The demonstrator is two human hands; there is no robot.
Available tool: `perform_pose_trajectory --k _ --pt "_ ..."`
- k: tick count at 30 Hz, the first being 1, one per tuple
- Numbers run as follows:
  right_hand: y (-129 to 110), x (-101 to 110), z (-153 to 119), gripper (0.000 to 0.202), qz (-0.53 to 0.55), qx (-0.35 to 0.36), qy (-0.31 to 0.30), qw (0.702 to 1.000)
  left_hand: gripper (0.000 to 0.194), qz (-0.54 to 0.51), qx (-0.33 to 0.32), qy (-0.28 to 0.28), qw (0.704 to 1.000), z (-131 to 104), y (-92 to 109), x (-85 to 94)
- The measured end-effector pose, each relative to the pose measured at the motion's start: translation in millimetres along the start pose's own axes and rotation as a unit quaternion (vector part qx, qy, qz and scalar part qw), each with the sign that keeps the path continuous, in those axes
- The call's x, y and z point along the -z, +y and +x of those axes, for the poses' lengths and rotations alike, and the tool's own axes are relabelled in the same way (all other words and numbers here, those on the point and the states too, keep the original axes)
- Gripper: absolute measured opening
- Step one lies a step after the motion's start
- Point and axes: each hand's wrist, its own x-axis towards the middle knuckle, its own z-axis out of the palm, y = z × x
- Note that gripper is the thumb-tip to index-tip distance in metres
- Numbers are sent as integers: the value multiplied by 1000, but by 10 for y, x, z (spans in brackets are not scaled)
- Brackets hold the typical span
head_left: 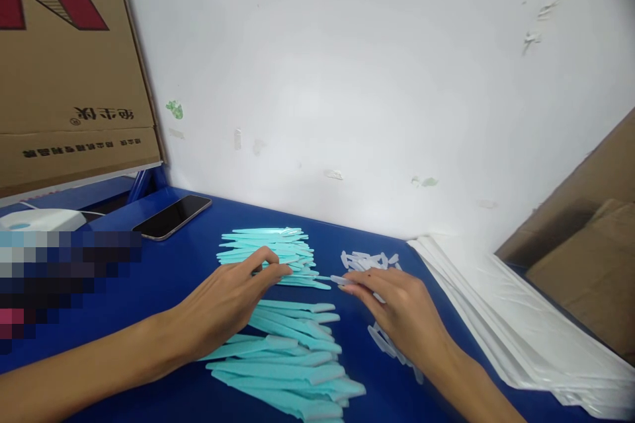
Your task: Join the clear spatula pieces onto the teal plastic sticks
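Over the blue table, my left hand [233, 297] pinches a thin turquoise stick whose tip reaches right toward my right hand; most of it is hidden by the fingers. Between thumb and fingertips of my right hand [397, 301] is a small translucent white cap [341, 280], at the tip of the stick. Behind my left hand lies a pile of turquoise sticks [268, 238]. A nearer pile of turquoise sticks with whitish caps on their right ends [292, 370] spreads below it. Loose white caps [370, 260] lie behind my right hand, and more [384, 344] lie partly under it.
A dark-screened phone [172, 217] lies at the back left, near a large cardboard box [74, 79]. Stacked white plastic bags [516, 324] cover the right side, beside brown cardboard [590, 264]. A white wall [347, 79] stands behind the blue table [163, 277].
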Motion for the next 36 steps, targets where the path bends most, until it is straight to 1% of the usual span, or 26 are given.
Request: perform_pose_trajectory --k 3,7,11,13,17,21,23,26,28,30,33,36 --pt "-15 -5 2 21 -7 4 9 1000 58 -17 6 -7 1000 -3 4 13" --pt "-13 -4 -2 18 -28 -10 25 999 59 -38 12 -7 999 5 2 13" --pt "-45 -19 -3 14 8 -4 27 1000 55 -44 -4 -5 999 16 19 5" --pt "-96 -43 -3 13 43 16 25 999 53 -37 -32 7 999 18 36 0" --pt "-227 -104 -17 12 78 47 42 995 48 -43 -64 59 995 19 48 -1" --pt "-276 -130 -27 12 82 41 45 995 45 -52 -71 68 994 31 34 15" --pt "-262 -137 -23 13 66 45 33 996 42 -26 -66 56 996 44 38 15" --pt "-226 -169 -15 15 7 74 -5 997 33 29 -66 3 997 63 52 0" --pt "-206 -204 -18 19 -34 90 -45 994 31 44 -61 -38 996 66 56 -14" --pt "-195 -237 -24 24 -65 89 -88 990 32 36 -46 -70 996 61 55 -25" --pt "-193 -258 -25 28 -97 81 -141 982 30 12 -29 -94 995 52 46 -25" --pt "-193 -239 -6 27 -98 79 -163 978 29 15 -18 -100 995 64 26 -8"
